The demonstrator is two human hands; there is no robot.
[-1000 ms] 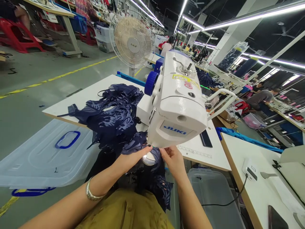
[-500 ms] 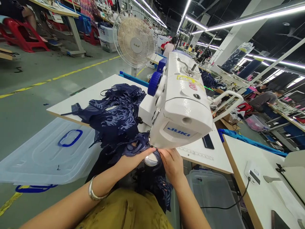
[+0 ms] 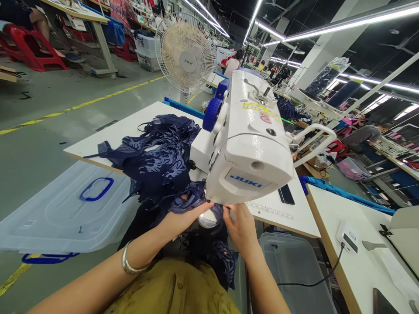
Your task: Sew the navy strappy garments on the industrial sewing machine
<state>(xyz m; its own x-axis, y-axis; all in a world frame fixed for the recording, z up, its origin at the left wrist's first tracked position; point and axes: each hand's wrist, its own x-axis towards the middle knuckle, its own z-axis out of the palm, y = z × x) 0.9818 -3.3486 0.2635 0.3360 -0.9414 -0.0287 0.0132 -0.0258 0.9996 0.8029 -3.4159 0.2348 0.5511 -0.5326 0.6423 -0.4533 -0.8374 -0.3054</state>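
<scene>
A white sewing machine (image 3: 252,152) stands in front of me, its head covering the needle area. Navy lace fabric (image 3: 193,196) runs under it and hangs down toward my lap. My left hand (image 3: 185,216) grips the fabric at the left of the machine's rounded end, thumb on top and other fingers mostly hidden beneath the cloth. On the right, my right hand (image 3: 241,224) has its thumb and fingers pinched together at the fabric edge, just under the machine head. The metal bed end (image 3: 208,219) shows between both hands.
More navy lace pieces (image 3: 160,152) are heaped on the white table's left side. A phone (image 3: 286,194) lies right of the machine. A lidded clear bin (image 3: 65,209) stands at lower left, another bin (image 3: 294,266) at lower right. Behind is a fan (image 3: 188,61).
My right hand has shifted slightly right, away from my left thumb, and its fingers have drawn into a tighter pinch. My left hand stays almost in place.
</scene>
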